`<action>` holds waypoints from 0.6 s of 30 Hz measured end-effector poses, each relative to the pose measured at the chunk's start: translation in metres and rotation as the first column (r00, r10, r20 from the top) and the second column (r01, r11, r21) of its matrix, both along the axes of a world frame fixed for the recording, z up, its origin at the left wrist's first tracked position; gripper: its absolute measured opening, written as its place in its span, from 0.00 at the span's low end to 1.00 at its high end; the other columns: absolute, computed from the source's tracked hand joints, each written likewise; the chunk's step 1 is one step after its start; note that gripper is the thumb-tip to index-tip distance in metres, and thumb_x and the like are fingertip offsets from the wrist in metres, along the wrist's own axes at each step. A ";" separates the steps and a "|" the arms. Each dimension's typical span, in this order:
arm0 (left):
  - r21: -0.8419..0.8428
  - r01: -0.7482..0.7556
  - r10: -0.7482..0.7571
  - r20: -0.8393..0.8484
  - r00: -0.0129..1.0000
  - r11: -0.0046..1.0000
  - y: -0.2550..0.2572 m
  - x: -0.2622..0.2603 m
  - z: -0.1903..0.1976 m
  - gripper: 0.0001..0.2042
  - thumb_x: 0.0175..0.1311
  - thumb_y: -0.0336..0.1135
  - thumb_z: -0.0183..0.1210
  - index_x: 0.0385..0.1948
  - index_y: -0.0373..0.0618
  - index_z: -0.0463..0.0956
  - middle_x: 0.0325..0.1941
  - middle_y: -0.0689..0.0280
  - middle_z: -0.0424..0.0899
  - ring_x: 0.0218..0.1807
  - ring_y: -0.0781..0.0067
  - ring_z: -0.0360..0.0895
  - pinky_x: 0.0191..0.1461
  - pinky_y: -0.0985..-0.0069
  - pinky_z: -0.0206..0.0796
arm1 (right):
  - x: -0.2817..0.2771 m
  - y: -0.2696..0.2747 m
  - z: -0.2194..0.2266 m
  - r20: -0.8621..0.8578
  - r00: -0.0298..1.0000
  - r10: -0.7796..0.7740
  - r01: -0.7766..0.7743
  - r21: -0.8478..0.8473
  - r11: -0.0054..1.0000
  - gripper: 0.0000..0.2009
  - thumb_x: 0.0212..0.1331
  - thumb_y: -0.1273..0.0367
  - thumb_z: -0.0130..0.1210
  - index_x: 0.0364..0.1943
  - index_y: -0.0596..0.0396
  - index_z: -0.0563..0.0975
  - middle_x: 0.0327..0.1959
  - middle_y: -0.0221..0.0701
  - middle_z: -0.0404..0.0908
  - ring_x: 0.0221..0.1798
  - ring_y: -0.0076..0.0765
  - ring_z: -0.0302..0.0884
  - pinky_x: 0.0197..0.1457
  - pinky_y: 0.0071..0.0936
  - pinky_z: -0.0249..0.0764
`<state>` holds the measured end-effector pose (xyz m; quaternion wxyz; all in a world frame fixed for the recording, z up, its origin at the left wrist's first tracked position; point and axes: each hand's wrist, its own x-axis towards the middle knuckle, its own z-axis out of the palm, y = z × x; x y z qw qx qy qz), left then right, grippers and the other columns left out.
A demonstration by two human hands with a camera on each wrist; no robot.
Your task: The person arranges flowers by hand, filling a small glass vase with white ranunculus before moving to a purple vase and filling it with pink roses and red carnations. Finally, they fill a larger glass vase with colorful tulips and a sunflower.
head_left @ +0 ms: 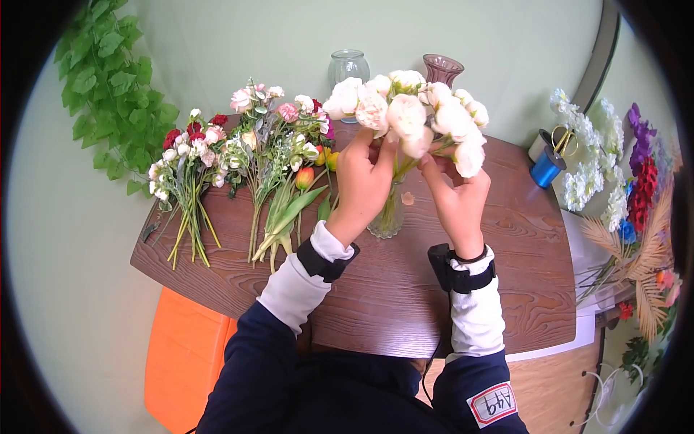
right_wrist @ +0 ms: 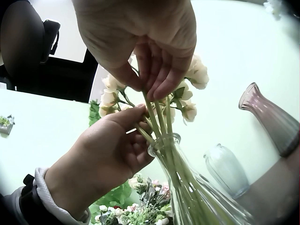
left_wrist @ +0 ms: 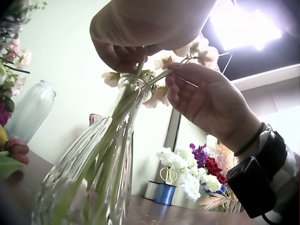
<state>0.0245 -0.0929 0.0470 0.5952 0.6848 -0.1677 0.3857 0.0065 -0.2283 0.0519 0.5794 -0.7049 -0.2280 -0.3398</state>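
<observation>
A bunch of white, many-petalled flowers (head_left: 408, 116) stands in a clear fluted glass vase (left_wrist: 101, 164), green stems reaching down inside it. My left hand (head_left: 365, 184) is left of the blooms, thumb and fingers closed around stems just above the vase mouth (right_wrist: 164, 140). On the other side, my right hand (head_left: 460, 202) pinches a stem (left_wrist: 161, 76) between thumb and fingertips, just under the flower heads. In the right wrist view the left hand (right_wrist: 101, 150) is lower, beside the rim, and the right hand (right_wrist: 140, 37) comes from above.
Mixed flower bunches (head_left: 253, 159) and a tulip (head_left: 303, 179) lie left on the wooden table (head_left: 520, 275). Behind stand a pale glass vase (head_left: 348, 69) and a purple one (head_left: 442, 69). At right are a blue ribbon spool (head_left: 547, 170), golden-handled scissors (head_left: 564, 137) and more flowers (head_left: 640, 195).
</observation>
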 end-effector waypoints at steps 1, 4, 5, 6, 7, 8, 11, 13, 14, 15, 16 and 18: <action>-0.036 0.035 -0.035 0.012 0.999 0.999 0.000 0.002 -0.002 0.07 0.59 0.30 0.56 0.30 0.35 0.72 0.18 0.62 0.77 0.17 0.75 0.72 0.22 0.77 0.62 | 0.001 0.001 -0.001 -0.039 0.999 0.016 -0.013 0.077 0.997 0.07 0.50 0.76 0.59 0.34 0.62 0.79 0.31 0.33 0.82 0.31 0.24 0.79 0.36 0.22 0.74; -0.106 0.079 -0.075 0.038 0.996 0.991 -0.002 0.002 -0.002 0.07 0.58 0.29 0.56 0.33 0.35 0.72 0.20 0.63 0.78 0.19 0.76 0.74 0.24 0.78 0.65 | -0.001 0.005 0.000 -0.076 0.989 0.128 -0.107 0.242 0.964 0.08 0.52 0.78 0.57 0.37 0.65 0.77 0.31 0.33 0.82 0.30 0.23 0.79 0.36 0.20 0.75; -0.106 0.079 -0.075 0.038 0.996 0.991 -0.002 0.002 -0.001 0.07 0.58 0.29 0.56 0.33 0.35 0.72 0.20 0.63 0.78 0.19 0.76 0.74 0.24 0.78 0.65 | -0.001 0.005 -0.001 -0.075 0.989 0.129 -0.107 0.242 0.964 0.08 0.52 0.78 0.57 0.37 0.65 0.77 0.31 0.33 0.82 0.30 0.23 0.79 0.36 0.20 0.75; -0.103 0.108 -0.106 0.030 0.994 0.989 -0.002 0.001 0.000 0.07 0.58 0.29 0.57 0.34 0.35 0.73 0.20 0.64 0.79 0.19 0.78 0.74 0.24 0.80 0.65 | 0.000 0.005 -0.002 -0.107 0.990 0.094 -0.070 0.207 0.976 0.08 0.53 0.78 0.56 0.38 0.67 0.76 0.31 0.33 0.82 0.31 0.23 0.79 0.37 0.20 0.76; -0.099 0.138 -0.137 0.021 0.990 0.985 -0.002 0.000 0.000 0.07 0.58 0.29 0.57 0.34 0.35 0.73 0.21 0.64 0.79 0.20 0.80 0.75 0.25 0.81 0.66 | 0.000 0.005 -0.003 -0.137 0.989 0.057 -0.033 0.172 0.985 0.09 0.54 0.79 0.55 0.39 0.68 0.76 0.31 0.34 0.82 0.32 0.23 0.79 0.37 0.20 0.76; -0.099 0.138 -0.137 0.021 0.990 0.985 -0.002 0.000 -0.001 0.07 0.58 0.29 0.57 0.34 0.35 0.73 0.21 0.64 0.79 0.20 0.80 0.75 0.25 0.81 0.66 | -0.001 0.006 -0.002 -0.137 0.989 0.057 -0.033 0.172 0.985 0.09 0.54 0.79 0.55 0.39 0.68 0.76 0.31 0.34 0.82 0.32 0.23 0.79 0.37 0.20 0.76; -0.151 0.196 -0.196 0.012 0.981 0.969 -0.001 0.000 -0.003 0.08 0.57 0.29 0.59 0.34 0.35 0.74 0.22 0.65 0.80 0.21 0.83 0.74 0.25 0.82 0.65 | -0.003 0.010 0.000 -0.130 0.981 0.143 -0.104 0.267 0.958 0.09 0.54 0.80 0.53 0.41 0.67 0.76 0.32 0.34 0.82 0.32 0.23 0.80 0.37 0.20 0.77; -0.157 0.190 -0.188 0.031 0.982 0.969 -0.002 -0.001 -0.002 0.06 0.56 0.28 0.59 0.31 0.35 0.75 0.22 0.66 0.79 0.21 0.83 0.73 0.25 0.83 0.65 | -0.002 0.009 -0.002 -0.125 0.982 0.145 -0.111 0.248 0.962 0.09 0.55 0.81 0.53 0.41 0.67 0.76 0.32 0.34 0.82 0.32 0.23 0.80 0.36 0.20 0.77; -0.159 0.189 -0.187 0.030 0.982 0.969 -0.001 -0.001 -0.003 0.06 0.56 0.28 0.59 0.31 0.35 0.75 0.22 0.66 0.79 0.21 0.83 0.73 0.25 0.83 0.65 | -0.002 0.009 -0.002 -0.127 0.981 0.146 -0.111 0.247 0.963 0.09 0.55 0.81 0.53 0.41 0.67 0.76 0.32 0.34 0.82 0.32 0.23 0.80 0.36 0.20 0.77; -0.133 0.194 -0.192 0.025 0.981 0.972 0.000 0.000 -0.004 0.06 0.56 0.28 0.60 0.30 0.34 0.76 0.22 0.66 0.79 0.21 0.84 0.73 0.25 0.84 0.65 | -0.003 0.009 -0.001 -0.133 0.980 0.146 -0.112 0.233 0.966 0.09 0.55 0.80 0.53 0.40 0.67 0.76 0.31 0.33 0.82 0.32 0.23 0.80 0.36 0.20 0.77; -0.107 0.198 -0.197 0.020 0.980 0.974 0.001 0.001 -0.006 0.06 0.55 0.28 0.61 0.30 0.34 0.76 0.23 0.66 0.79 0.21 0.84 0.73 0.26 0.84 0.65 | -0.004 0.008 0.000 -0.139 0.979 0.146 -0.113 0.219 0.969 0.09 0.54 0.79 0.54 0.40 0.66 0.76 0.31 0.33 0.82 0.32 0.23 0.80 0.36 0.20 0.77; -0.083 0.199 -0.197 0.031 0.980 0.977 0.004 0.004 -0.006 0.06 0.55 0.28 0.61 0.29 0.34 0.76 0.24 0.66 0.79 0.23 0.84 0.73 0.26 0.84 0.65 | -0.003 0.006 0.001 -0.157 0.979 0.129 -0.098 0.192 0.977 0.09 0.54 0.79 0.55 0.40 0.66 0.76 0.31 0.33 0.82 0.32 0.23 0.80 0.35 0.19 0.77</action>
